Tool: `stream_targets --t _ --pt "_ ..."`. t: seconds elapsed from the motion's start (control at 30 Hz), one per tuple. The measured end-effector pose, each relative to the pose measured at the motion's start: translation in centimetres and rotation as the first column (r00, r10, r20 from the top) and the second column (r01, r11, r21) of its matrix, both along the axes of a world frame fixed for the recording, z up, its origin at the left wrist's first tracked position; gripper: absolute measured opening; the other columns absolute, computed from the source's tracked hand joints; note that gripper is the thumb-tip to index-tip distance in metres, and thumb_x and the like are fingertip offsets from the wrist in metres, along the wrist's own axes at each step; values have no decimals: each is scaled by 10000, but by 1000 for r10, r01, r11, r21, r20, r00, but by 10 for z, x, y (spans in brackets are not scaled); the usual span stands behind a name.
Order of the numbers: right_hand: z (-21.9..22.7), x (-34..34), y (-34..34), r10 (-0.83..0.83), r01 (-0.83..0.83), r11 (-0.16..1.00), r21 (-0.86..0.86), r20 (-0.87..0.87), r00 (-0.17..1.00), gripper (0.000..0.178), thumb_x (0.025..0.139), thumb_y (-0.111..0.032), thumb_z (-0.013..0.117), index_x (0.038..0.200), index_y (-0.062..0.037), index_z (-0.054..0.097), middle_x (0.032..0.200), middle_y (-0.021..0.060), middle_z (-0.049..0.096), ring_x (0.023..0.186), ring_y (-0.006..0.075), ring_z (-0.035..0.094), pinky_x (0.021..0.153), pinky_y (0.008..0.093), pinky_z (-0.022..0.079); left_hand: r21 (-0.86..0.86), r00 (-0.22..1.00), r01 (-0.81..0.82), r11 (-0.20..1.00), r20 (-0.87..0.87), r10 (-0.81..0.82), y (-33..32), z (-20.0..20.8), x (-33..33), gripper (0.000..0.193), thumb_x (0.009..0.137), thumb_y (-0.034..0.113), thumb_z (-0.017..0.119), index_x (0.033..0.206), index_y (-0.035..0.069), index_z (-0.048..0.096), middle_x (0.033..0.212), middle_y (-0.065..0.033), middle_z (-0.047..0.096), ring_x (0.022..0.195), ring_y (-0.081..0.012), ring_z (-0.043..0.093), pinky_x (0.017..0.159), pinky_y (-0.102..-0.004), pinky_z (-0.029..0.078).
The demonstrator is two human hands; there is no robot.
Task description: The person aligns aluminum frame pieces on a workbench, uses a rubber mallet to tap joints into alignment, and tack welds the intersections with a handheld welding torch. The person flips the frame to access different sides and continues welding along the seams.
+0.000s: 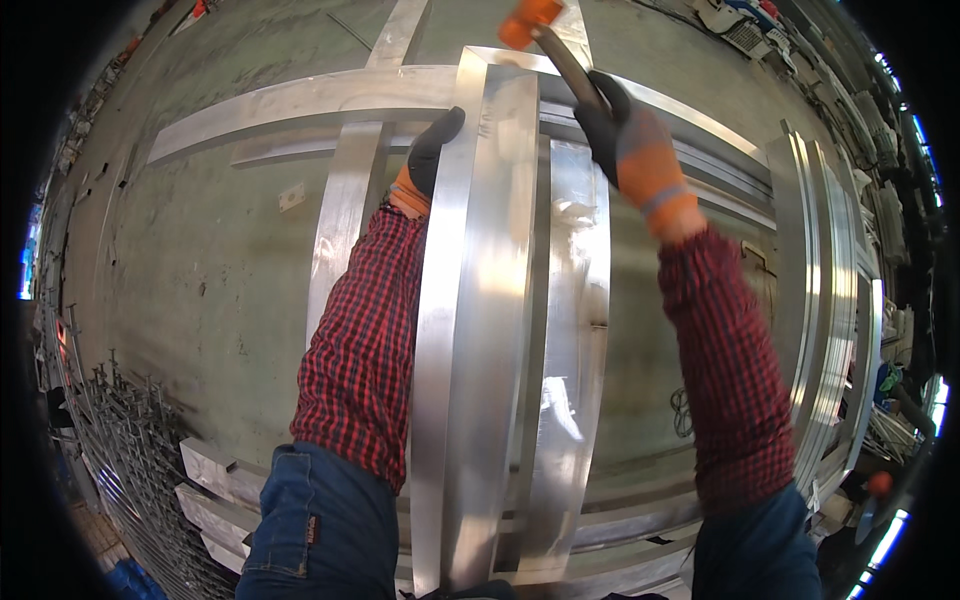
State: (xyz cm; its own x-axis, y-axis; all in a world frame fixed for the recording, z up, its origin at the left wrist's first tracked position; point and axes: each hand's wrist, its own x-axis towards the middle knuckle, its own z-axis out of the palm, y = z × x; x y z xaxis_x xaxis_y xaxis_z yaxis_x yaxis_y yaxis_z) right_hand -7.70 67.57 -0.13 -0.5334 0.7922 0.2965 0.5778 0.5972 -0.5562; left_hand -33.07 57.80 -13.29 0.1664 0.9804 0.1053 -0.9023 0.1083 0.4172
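Observation:
A long, shiny metal beam [495, 260] runs away from me down the middle, its far end meeting a crosswise metal bar [660, 105] at a corner. Against the beam's left side rests my left hand [428, 165] in an orange and dark glove, its thumb showing near the top edge and its other fingers hidden behind the metal. My right hand [640, 150], gloved alike, is closed round the handle of a mallet [572, 65]. The mallet's orange head is raised at the top of the view, beyond the corner, and looks slightly blurred.
Another crosswise beam [300, 105] extends left, over a lengthwise support bar [345, 210]. Long metal profiles [815, 270] lie stacked on the right. A bundle of thin metal rods [130, 430] stands at the lower left. Beam ends [215, 475] jut out beside my left leg.

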Motion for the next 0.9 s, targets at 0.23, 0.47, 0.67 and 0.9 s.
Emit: stream_targets --t 0.23,0.47,0.67,0.9 --pt "-81 104 -159 -339 176 777 -604 -166 926 593 1126 -379 671 1608 -53 557 886 65 696 661 111 633 574 318 524 -192 993 -97 977 -84 82 13 -26 -21 464 1106 373 720 1468 84 692 1301 -88 794 1078 -220 774 954 -378 647" --pt "-105 117 -191 -340 382 868 -319 180 923 434 1102 -408 650 1393 -89 697 1111 226 767 993 417 743 897 501 605 75 -33 -696 714 -997 73 -1 -6 -17 727 1062 628 704 1304 -55 764 1176 -220 818 1067 -367 760 961 -423 591" --pt "-49 77 -149 -357 366 917 -157 82 930 420 1047 -397 718 1317 -76 739 1264 262 744 1209 451 684 1036 510 569 86 -436 -709 700 -834 -339 -51 39 62 592 1104 459 655 1473 -3 622 1406 -288 735 1291 -505 713 1078 -535 587" --pt "-50 -55 -19 -293 322 779 -537 141 945 971 944 -744 715 1427 99 703 1389 327 748 1275 459 735 1075 481 563 -36 -450 -731 682 -725 -520 -55 98 94 455 1142 431 558 1378 46 610 1342 -249 774 1274 -444 746 1071 -541 593"
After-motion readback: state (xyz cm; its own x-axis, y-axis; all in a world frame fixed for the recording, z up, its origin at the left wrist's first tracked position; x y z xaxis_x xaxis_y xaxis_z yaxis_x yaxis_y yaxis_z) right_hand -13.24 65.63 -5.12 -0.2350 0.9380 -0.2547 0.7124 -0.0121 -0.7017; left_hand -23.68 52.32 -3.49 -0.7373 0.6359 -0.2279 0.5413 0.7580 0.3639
